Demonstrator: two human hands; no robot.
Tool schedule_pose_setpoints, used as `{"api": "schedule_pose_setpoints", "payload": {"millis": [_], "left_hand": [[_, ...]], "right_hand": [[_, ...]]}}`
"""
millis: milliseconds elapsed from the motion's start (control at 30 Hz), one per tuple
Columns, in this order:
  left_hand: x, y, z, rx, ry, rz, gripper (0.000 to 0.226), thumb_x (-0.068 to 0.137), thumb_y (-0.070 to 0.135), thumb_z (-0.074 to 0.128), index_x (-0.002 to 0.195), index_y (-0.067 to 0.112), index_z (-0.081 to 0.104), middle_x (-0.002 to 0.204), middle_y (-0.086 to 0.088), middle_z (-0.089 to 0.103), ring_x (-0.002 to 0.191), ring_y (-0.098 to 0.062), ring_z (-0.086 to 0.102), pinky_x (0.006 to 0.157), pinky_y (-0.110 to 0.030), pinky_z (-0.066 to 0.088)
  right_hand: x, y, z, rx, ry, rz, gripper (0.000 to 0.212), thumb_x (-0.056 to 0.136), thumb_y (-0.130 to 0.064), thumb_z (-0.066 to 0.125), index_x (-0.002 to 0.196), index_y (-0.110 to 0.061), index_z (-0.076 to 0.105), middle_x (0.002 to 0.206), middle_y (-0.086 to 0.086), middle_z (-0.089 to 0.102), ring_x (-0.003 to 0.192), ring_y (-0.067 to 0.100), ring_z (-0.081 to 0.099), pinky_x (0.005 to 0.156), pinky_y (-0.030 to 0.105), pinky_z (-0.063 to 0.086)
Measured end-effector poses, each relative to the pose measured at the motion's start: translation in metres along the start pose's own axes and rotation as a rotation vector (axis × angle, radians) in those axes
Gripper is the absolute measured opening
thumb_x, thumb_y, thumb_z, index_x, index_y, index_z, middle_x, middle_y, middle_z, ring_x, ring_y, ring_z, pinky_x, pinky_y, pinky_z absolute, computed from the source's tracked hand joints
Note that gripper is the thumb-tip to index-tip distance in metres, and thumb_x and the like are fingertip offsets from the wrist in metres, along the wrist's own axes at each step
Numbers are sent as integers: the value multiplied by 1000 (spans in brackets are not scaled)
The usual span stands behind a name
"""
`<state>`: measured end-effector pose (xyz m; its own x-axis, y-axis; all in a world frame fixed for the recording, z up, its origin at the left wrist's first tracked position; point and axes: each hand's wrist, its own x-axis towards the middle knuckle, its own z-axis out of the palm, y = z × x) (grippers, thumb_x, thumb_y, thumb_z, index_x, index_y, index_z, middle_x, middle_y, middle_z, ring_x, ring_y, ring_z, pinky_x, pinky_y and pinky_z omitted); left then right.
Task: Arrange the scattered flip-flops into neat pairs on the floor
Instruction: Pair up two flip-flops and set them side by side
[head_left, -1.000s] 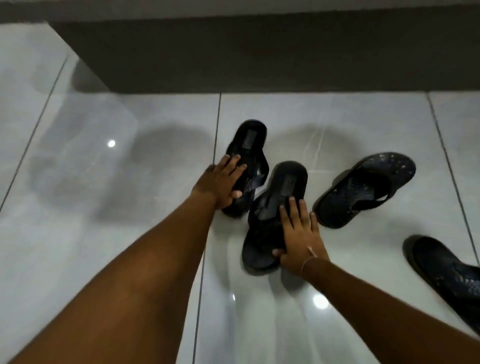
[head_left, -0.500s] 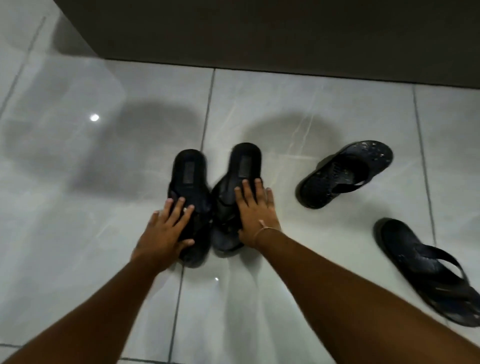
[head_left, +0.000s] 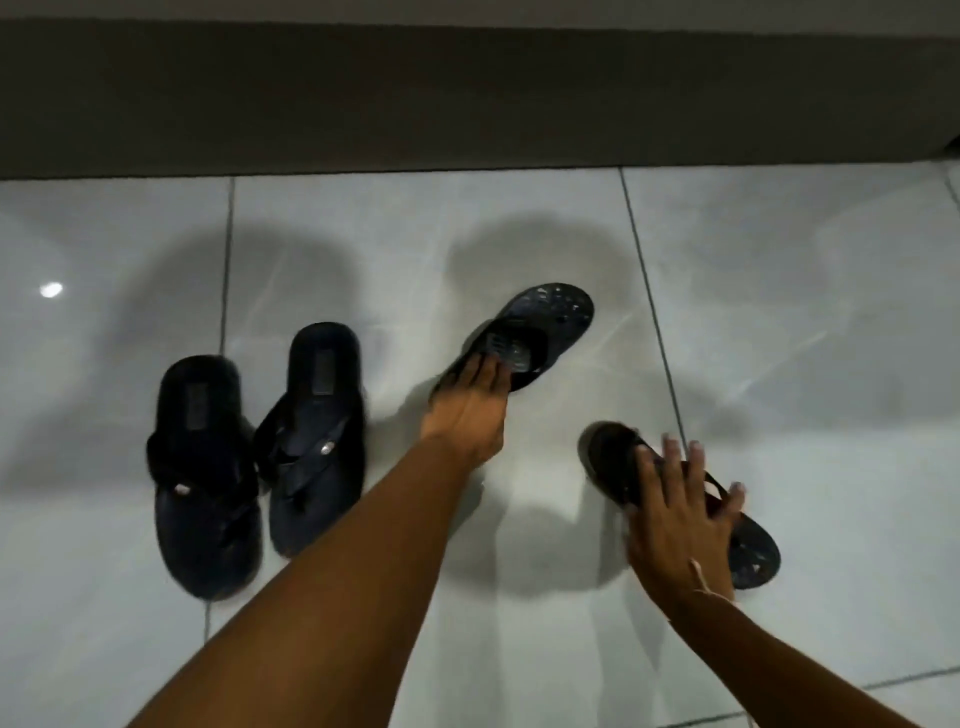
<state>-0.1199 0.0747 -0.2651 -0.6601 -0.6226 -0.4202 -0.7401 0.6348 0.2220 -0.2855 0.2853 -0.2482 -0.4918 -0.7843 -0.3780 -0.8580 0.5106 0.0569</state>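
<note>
**Two flip-flops paired at left, both hands on the other two**

The tiled floor (head_left: 779, 312) runs up to a dark wall base (head_left: 467, 104) along the far edge, with bare tile open to the right and in the foreground between the arms. At left, a black flip-flop (head_left: 202, 478) and its mate (head_left: 317, 441) lie side by side, touching near the middle, toes toward the person; the mate sits slightly farther up and tilts a little. No containers are in sight.

The left hand (head_left: 470, 410) reaches to a studded flip-flop (head_left: 540, 322) lying at an angle near the centre, its fingers over the sandal's near end; whether the grip has closed on it cannot be told. The right hand (head_left: 680, 519) is spread wide, fingers splayed across the strap of a second studded flip-flop (head_left: 753, 556) that lies diagonally at right, well apart from the first. That grip is flat and open rather than wrapped around anything
</note>
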Motion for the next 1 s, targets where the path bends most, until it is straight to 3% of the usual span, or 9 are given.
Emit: {"api": "schedule_pose_setpoints", "payload": {"millis": [133, 333, 400, 467, 567, 667, 733, 800, 1000], "left_hand": [[42, 17, 6, 62, -161, -78, 74, 93, 16, 46, 153, 10, 2, 164, -10, -5, 150, -28, -7, 122, -46, 14], [79, 35, -11, 109, -173, 232, 72, 86, 12, 44, 152, 18, 17, 164, -5, 7, 150, -23, 1, 122, -45, 15], [81, 50, -19, 126, -214, 354, 69, 84, 11, 47, 150, 19, 26, 163, -4, 13, 150, -23, 6, 121, -44, 17], [72, 62, -25, 147, -220, 421, 66, 85, 14, 49, 149, 17, 31, 162, -5, 17, 149, -23, 9, 122, -40, 15], [31, 69, -20, -92, 56, 246, 71, 80, 11, 48, 148, 11, 30, 160, -9, 24, 149, -25, 14, 122, -36, 9], [-36, 78, 16, -297, 358, -126, 63, 84, 14, 47, 146, 8, 34, 155, -16, 35, 145, -32, 24, 120, -42, 16], [-68, 89, 45, -321, 222, -302, 62, 95, 31, 39, 150, 10, 21, 158, -17, 25, 147, -34, 18, 121, -48, 20], [-71, 93, 64, -362, 82, -365, 73, 94, 48, 38, 152, 15, 10, 160, -16, 19, 147, -34, 12, 121, -48, 17], [-19, 78, 65, -98, 114, -129, 95, 79, 49, 56, 151, 16, 4, 162, -15, 8, 149, -34, 1, 120, -56, 9]], "right_hand": [[2, 28, 18, 105, -189, 145, 54, 99, -43, 30, 151, -36, 18, 164, 3, 1, 147, 36, -14, 112, 71, 13], [20, -15, 34, 63, -102, -209, 52, 99, -38, 34, 149, -38, 19, 164, 0, 5, 145, 35, -24, 109, 73, -9], [27, -38, 24, 64, -82, -283, 49, 99, -39, 32, 147, -36, 27, 164, 1, 11, 147, 35, -18, 107, 72, -15], [29, -53, 10, 150, 24, -260, 41, 98, -39, 33, 135, -32, 48, 156, 1, 34, 150, 34, 4, 109, 67, -17], [42, -45, -18, 428, 344, -37, 27, 91, -28, 40, 108, -25, 61, 123, 3, 62, 128, 30, 44, 116, 60, 17], [81, -5, -41, 425, 300, 1, 40, 84, -10, 49, 122, -20, 53, 130, 9, 55, 123, 33, 45, 108, 51, 35], [105, 20, -45, 236, 39, -186, 56, 87, -10, 51, 141, -24, 42, 153, 11, 35, 134, 36, 35, 111, 50, 33], [114, 36, -37, 140, -140, -306, 53, 94, -20, 48, 144, -34, 37, 160, 8, 21, 132, 38, 37, 105, 48, 42], [74, 63, 4, 165, -18, -126, 37, 95, -35, 42, 132, -34, 48, 145, 17, 37, 110, 43, 52, 88, 48, 50]]}}
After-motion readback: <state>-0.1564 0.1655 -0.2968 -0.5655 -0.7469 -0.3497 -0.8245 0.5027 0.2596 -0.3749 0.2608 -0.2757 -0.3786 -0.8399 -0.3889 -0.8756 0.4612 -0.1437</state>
